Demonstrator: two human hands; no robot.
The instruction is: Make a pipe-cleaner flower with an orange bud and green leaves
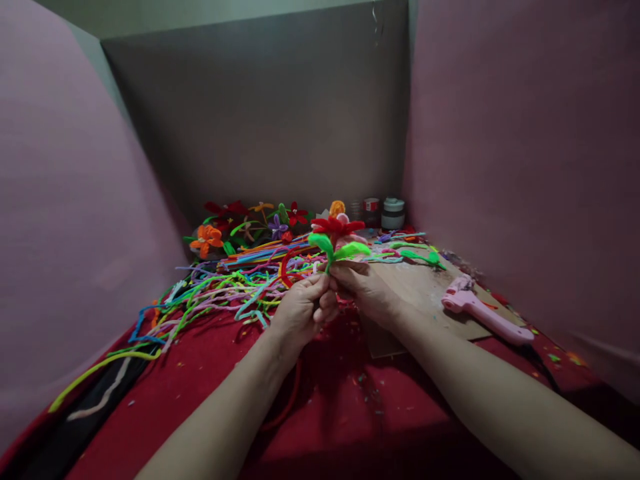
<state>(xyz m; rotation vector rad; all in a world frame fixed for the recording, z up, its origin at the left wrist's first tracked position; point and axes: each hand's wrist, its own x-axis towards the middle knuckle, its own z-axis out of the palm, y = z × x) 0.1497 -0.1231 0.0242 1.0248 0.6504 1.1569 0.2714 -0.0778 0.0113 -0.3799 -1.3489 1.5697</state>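
Note:
Both hands meet over the middle of the table around one pipe-cleaner flower (338, 228), which stands upright with red petals and two bright green leaves. My left hand (305, 305) is closed, its thumb and fingers pinching the stem just below the leaves. Beside it, my right hand (367, 288) is closed too, its thumb and fingertips gripping the stem at the base of the right leaf. The fingers hide most of the stem. A red pipe cleaner (286, 270) curves up just left of the hands.
Loose pipe cleaners (215, 293) spread over the red cloth (200, 387) at left. Finished flowers (206, 241) stand behind. A board (425, 300) lies at right with a pink glue gun (487, 317), its cord trailing off. Jars (393, 213) stand at the back.

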